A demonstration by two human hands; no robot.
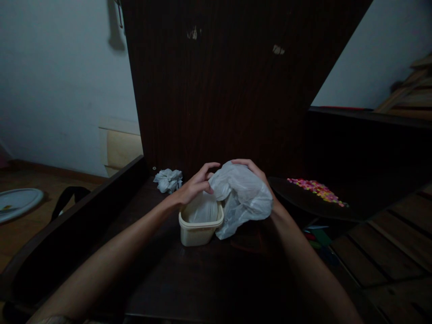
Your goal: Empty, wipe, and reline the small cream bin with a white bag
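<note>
A white plastic bag [243, 193] is bunched up over the right side of a small cream plastic container [197, 235]. Part of the bag hangs down inside the container, and the rest spills out to the right over the dark surface. My left hand [197, 185] is above the container's back rim, its thumb and fingers closed on the bag's edge. Behind and over the bag, my right hand [250, 166] grips it from the far right; most of its fingers are hidden by the plastic. The container stands upright.
A crumpled white plastic bag [168, 181] lies at the back left of the dark wooden surface [158, 279]. Small colourful pieces [317, 190] lie in a strip at the right. A tall dark panel [219, 99] rises behind, and a raised wooden edge [84, 216] runs along the left.
</note>
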